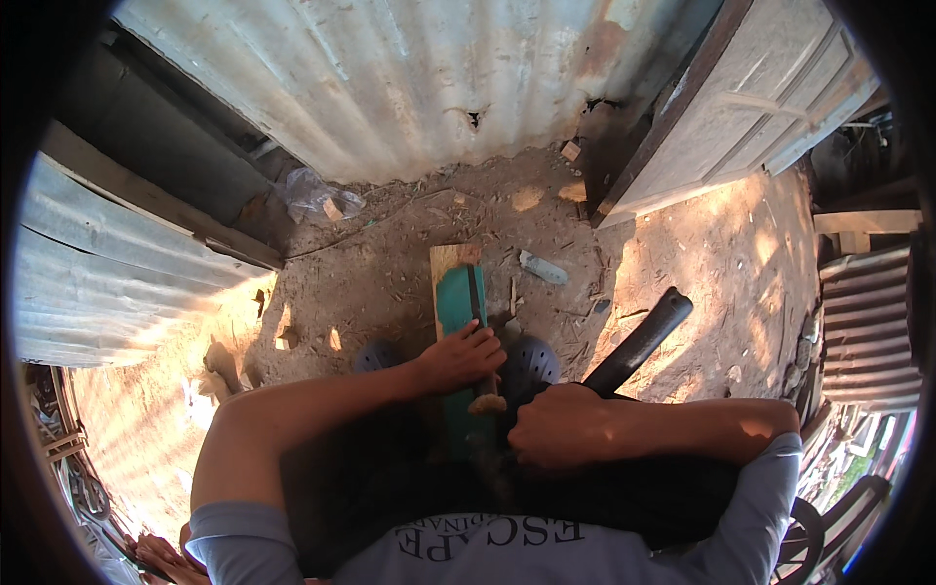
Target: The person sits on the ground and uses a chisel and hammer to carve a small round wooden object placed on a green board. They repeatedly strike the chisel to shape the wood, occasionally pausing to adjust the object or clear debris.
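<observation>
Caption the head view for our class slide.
Left hand holds a chisel-like tool over a green board; right hand grips a dark bar.

Left arm [322, 398] bent, the left hand [462, 357] is curled; the right hand [558, 426] is fisted slightly nearer, right forearm [673, 429] extending rightward.

The shirt [468, 567] is grey-blue, with short sleeves [244, 536] and dark lettering [507, 532] across the chest; the legwear [634, 492] looks black; the far clogs [534, 359] are blue-grey with round holes.
</observation>
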{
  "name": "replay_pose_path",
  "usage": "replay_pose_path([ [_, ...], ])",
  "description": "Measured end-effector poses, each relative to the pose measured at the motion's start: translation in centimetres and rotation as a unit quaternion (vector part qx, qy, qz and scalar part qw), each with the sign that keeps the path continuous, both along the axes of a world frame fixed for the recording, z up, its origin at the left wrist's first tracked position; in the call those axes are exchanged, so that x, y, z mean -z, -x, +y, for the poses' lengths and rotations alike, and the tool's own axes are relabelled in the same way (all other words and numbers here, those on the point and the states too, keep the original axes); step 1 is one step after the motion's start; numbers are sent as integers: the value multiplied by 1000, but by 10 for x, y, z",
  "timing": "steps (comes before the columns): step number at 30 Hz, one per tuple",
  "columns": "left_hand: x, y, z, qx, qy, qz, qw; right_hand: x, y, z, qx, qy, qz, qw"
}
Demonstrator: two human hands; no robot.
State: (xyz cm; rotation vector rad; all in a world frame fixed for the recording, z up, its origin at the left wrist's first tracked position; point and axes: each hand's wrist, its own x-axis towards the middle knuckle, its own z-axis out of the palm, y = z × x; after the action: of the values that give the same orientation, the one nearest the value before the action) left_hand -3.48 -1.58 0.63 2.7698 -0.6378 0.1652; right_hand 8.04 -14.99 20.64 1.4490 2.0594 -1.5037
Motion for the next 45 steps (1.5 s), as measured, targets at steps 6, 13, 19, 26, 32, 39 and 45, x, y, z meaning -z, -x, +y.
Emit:
replay_pose_path([
  [6,-5,-6,2,-6,4,42,999,-1,0,0,10,-5,-7,1000],
  [13,0,-10,19,-26,16,1,1000,4,-8,-3,26,-11,0,1000],
  [19,-6,-4,13,6,100,44,994,5,-3,-9,2,0,49,999],
  [26,-8,-8,4,1,138,24,990,1,-11,-8,11,-48,27,998],
  [32,-5,-6,8,11,101,20,995,3,-11,-8,38,-46,27,998],
  [39,-6,-12,8,14,93,14,995,-3,-4,-6,5,-58,-24,998],
  [45,-6,-9,10,19,83,24,996,-12,-4,-3,7,-30,25,999],
])
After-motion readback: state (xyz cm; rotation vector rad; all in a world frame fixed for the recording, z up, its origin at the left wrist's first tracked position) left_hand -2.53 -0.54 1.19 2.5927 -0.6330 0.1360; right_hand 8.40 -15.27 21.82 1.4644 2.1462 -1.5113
